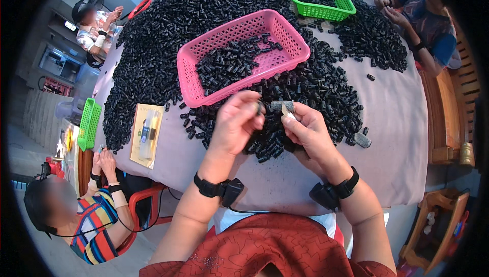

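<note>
Two hands meet just above the bench's black heap: left hand (235, 120) pinches a small black piece (259, 107), right hand (307, 128) grips a grey sleeve (281, 106) lying sideways, open end toward that piece, nearly touching.

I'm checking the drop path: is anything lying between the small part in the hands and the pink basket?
Only loose black parts heaped on the table between the hands and the pink basket. The small part, pinched by right hand and left hand, sits just below the basket's near rim.
</note>
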`<state>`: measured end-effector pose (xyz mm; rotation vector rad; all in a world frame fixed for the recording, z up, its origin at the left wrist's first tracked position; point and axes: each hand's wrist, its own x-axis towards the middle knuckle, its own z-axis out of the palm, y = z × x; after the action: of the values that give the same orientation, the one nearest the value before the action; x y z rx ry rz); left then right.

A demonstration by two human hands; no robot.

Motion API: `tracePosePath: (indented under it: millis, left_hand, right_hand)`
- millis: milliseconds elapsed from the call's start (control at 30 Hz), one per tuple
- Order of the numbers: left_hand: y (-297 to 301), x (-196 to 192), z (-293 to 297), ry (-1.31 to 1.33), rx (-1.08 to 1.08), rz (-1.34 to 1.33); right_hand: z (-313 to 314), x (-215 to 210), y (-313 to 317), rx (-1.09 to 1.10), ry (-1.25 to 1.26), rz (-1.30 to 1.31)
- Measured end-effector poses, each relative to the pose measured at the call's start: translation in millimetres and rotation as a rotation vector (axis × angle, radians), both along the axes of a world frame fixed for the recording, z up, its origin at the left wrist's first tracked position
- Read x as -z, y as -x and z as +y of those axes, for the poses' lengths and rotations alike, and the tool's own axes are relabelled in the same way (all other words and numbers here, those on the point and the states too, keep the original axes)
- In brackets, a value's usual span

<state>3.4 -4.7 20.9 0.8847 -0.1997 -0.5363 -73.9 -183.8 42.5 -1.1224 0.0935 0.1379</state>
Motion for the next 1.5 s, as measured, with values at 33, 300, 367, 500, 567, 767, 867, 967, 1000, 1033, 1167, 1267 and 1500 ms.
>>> tracePosePath:
  millis: [33, 300, 367, 500, 567, 767, 867, 967, 1000, 1033, 1167, 1267, 1500]
  left_hand:
    - [-3.8, -8.8, 2.1, -0.049, -0.152, -0.097]
    - [-34.2, -47.8, 20.1, -0.480, -0.478, -0.634]
    - [-24.4, -44.7, 10.7, -0.560, -0.518, -0.701]
    - [-3.0, -35.9, 3.4, -0.774, -0.297, -0.829]
    - [-4.8, -34.6, 3.2, -0.955, -0.179, -0.926]
    - [-3.9, -31.6, 3.2, -1.275, -0.034, -1.309]
    - [-1.2, -32.4, -3.0, -1.319, -0.023, -1.333]
    - [-0.7, -29.7, -3.6, -1.351, -0.030, -1.341]
    - [-1.3, -29.1, -1.9, -1.342, -0.040, -1.330]
    - [-2.2, -28.3, -0.5, -1.332, -0.050, -1.320]
    - [-6.2, -25.4, 6.2, -1.291, -0.064, -1.254]
    - [-7.2, -20.7, 9.9, -1.127, -0.078, -1.097]
    - [-1.4, -7.6, 1.3, -0.567, -0.029, -0.519]
  right_hand:
    - [-1.3, 1.6, -0.5, 0.006, 0.001, 0.002]
    - [1.9, -3.7, 1.5, -0.016, 0.029, -0.010]
    - [-0.4, -1.5, 0.9, -0.011, 0.027, -0.023]
    - [-1.7, 0.1, 0.8, 0.026, 0.023, -0.015]
    - [-1.4, -0.7, 1.5, 0.027, 0.022, -0.018]
    - [-2.4, 3.6, 0.6, 0.005, 0.020, -0.036]
    - [-2.6, 3.5, 1.1, 0.007, 0.033, -0.034]
    - [-0.7, 1.5, 0.8, 0.019, 0.040, -0.035]
    - [-0.4, 0.9, 0.6, 0.020, 0.046, -0.034]
    - [-1.1, 0.8, 0.9, 0.023, 0.046, -0.033]
    - [-2.7, 2.2, 0.7, 0.008, 0.037, -0.022]
    - [-1.8, 2.2, 0.5, 0.004, 0.040, -0.022]
    - [-1.1, 1.7, 1.2, 0.004, 0.049, -0.006]
